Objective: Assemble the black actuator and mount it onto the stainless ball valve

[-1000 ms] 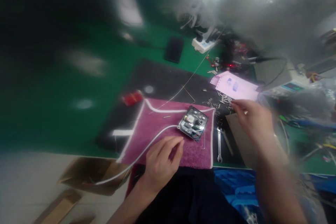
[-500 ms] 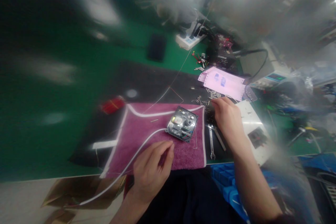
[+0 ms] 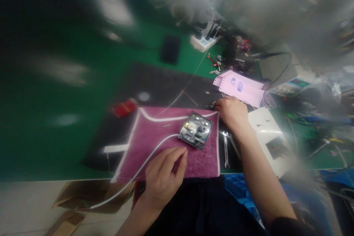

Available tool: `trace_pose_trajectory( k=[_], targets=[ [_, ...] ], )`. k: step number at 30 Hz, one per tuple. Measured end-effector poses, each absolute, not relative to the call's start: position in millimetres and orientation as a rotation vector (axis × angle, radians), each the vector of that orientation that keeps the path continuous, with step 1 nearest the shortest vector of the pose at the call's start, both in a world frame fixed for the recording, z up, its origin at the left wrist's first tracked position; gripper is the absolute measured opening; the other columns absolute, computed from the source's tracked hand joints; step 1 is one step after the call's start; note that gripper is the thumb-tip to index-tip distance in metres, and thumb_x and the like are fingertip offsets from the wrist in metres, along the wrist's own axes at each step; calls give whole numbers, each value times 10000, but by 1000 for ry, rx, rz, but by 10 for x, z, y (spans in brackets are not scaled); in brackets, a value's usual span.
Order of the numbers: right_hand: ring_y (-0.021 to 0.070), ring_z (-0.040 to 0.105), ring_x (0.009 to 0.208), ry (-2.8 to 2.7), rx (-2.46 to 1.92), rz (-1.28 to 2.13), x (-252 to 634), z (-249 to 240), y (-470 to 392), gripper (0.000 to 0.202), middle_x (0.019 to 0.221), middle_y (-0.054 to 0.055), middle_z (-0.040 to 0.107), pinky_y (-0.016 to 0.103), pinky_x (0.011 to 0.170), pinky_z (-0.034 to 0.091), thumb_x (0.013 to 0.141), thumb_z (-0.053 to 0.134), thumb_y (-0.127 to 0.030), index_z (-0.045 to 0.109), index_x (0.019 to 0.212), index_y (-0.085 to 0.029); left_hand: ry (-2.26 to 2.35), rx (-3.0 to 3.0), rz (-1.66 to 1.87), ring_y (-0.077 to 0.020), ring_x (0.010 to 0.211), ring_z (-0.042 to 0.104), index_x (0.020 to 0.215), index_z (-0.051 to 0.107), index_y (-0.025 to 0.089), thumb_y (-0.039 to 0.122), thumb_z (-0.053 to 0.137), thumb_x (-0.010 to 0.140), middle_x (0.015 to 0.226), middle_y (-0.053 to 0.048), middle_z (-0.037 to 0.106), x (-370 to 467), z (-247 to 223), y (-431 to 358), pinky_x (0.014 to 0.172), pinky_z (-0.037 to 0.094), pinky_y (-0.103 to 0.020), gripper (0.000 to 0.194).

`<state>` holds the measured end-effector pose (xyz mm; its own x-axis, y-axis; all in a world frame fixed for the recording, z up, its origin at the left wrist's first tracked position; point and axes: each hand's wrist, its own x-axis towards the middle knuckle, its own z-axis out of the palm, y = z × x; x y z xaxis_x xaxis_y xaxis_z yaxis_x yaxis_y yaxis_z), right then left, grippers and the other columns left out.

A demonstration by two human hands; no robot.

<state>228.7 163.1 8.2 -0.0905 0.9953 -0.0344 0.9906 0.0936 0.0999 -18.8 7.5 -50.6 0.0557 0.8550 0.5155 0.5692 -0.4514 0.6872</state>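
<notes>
My left hand [image 3: 166, 171] hovers over the front of a purple towel [image 3: 155, 143], thumb and forefinger pinched together; what they hold, if anything, is too small to make out. Just beyond its fingertips a square dark housing with exposed electronics [image 3: 195, 131] lies face up on the towel. A white cable [image 3: 155, 151] runs from the housing past my left wrist and over the table edge. My right hand [image 3: 232, 114] reaches down among small metal nuts [image 3: 212, 104] at the towel's far right corner. Its fingers are bent together, and their tips are mostly hidden.
Right of the towel lies an open-end wrench [image 3: 226, 150], beside a white panel [image 3: 268, 136]. Pink printed sheets [image 3: 242, 86] sit behind my right hand. Farther back is a power strip [image 3: 204, 42]. A red object [image 3: 124, 108] rests at the left on the black mat [image 3: 157, 81].
My right hand has moved left and slightly away from me, now covering some of the small metal parts. My left hand keeps its pinch. The whole view has shifted slightly.
</notes>
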Motion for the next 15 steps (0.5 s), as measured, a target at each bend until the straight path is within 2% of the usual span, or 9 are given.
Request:
trace_pose_trajectory(
  k=[4,7,9,10,12,15],
  targets=[
    [261,644,937,2313,2144,10,2300,159,1617,220,956,130,725,338,737,467,951,553,-183,764,888,-173,1426,2040,1343,-169,873,758,1125,706,194,65,763,878,982,-30,792,-197,-508,71,869,599,-285,284],
    [226,670,943,2391,2302,-21,2343,355,1452,201,1043,98,731,334,803,503,1002,551,-243,739,1039,-181,1427,2033,1344,-165,882,755,1124,706,191,58,765,874,986,-30,790,-206,-514,67,875,598,-283,289],
    [185,692,893,2451,2443,-108,2368,504,1255,220,1033,59,739,305,790,528,1047,543,-328,702,1130,-201,1429,2028,1353,-162,883,752,1123,706,189,52,766,871,982,-29,789,-204,-515,67,872,598,-281,293],
    [175,701,867,2480,2531,-223,2372,563,1140,229,1008,44,744,291,765,537,1051,561,-372,695,1139,-209,1430,2026,1357,-161,883,751,1125,706,188,48,767,869,982,-30,789,-201,-513,68,869,598,-280,297],
    [170,700,803,2503,2725,-665,2349,627,908,208,930,23,747,278,713,540,1006,656,-405,713,1076,-217,1427,2028,1363,-161,880,750,1130,705,187,44,768,867,985,-32,790,-191,-506,70,863,599,-280,305],
    [157,683,787,2461,2741,-1186,2224,589,627,138,916,5,743,263,693,530,962,729,-361,729,1013,-233,1421,2037,1357,-166,879,749,1132,704,192,44,765,869,988,-35,792,-178,-492,70,861,598,-288,307]
  ],
)
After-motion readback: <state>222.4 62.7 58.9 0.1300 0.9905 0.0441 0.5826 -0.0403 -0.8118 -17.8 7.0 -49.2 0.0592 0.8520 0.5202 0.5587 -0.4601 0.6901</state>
